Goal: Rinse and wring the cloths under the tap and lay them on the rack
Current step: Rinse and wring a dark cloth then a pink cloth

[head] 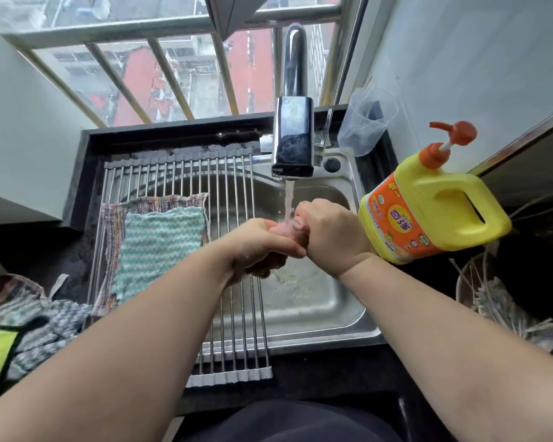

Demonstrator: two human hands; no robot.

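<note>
Centre frame: left hand (257, 245) and right hand (331, 232) curled tight round pink cloth (283, 230) under tap (292, 138). Twist opposite ways over sink (316, 304); squeeze dry before rack (173, 177).

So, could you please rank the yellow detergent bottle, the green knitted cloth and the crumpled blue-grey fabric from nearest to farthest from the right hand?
1. yellow detergent bottle, just right of the right hand.
2. green knitted cloth, left on the steel rack.
3. crumpled blue-grey fabric, far left on the counter.
</note>
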